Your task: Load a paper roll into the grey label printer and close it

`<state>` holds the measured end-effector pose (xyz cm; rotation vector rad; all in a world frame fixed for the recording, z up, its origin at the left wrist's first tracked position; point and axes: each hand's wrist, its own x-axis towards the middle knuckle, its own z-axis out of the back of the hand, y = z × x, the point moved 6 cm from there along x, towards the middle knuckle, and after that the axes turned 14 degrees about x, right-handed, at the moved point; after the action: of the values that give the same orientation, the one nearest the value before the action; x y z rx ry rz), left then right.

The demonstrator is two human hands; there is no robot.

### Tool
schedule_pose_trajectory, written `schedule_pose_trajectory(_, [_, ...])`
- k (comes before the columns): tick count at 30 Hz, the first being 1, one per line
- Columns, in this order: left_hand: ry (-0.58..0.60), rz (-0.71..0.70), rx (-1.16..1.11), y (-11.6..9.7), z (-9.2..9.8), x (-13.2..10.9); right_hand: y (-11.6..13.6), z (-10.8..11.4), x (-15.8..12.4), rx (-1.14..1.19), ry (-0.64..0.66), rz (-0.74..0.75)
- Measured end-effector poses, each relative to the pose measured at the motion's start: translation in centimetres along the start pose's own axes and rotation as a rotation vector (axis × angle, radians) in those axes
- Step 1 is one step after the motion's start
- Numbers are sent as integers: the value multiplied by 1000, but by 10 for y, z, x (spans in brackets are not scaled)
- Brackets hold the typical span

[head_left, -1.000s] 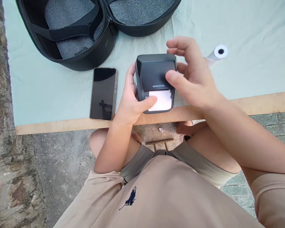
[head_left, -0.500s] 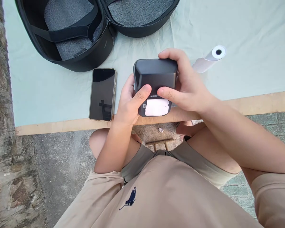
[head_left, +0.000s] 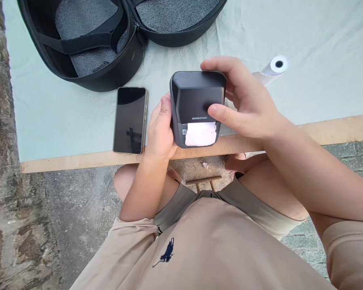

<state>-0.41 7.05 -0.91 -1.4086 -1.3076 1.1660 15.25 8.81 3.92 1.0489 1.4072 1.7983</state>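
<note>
A black label printer (head_left: 199,98) marked NIIMBOT is held up over the table's front edge. A torn-edged white paper piece (head_left: 201,134) shows at its near end. My left hand (head_left: 161,133) is closed around the printer's left side, its thumb along the edge and its other fingers mostly hidden. On the right side my right hand (head_left: 245,100) grips the printer, its thumb on the top face and a finger over the far edge. Just beyond that hand lies a white paper roll (head_left: 278,65), its loose end partly hidden by the hand.
Left of the printer a smartphone (head_left: 130,121) lies screen up with a dark display. An open black zip case (head_left: 115,68) with grey foam lining sits at the back left. Pale cloth (head_left: 326,72) covers the table, whose wooden edge (head_left: 335,128) is bare.
My left thumb has moved off the printer's top face to its left edge. My right thumb has slid a little to the right, uncovering more of the NIIMBOT lettering.
</note>
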Motion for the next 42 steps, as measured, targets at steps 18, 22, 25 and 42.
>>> schedule_pose_trajectory(18, [155, 33, -128, -5, -11, 2, 48, 16, 0, -428, -418, 65])
schedule_pose_trajectory(22, [158, 70, -121, -1, -9, 1, 52, 16, 3, -350, -524, 14])
schedule_pose_trajectory(25, [180, 57, -137, -2, -10, 0, 51, 12, 10, -320, -432, 70])
schedule_pose_trajectory(42, [153, 86, -20, -10, -12, -3, 31, -8, 24, -847, 3, -261])
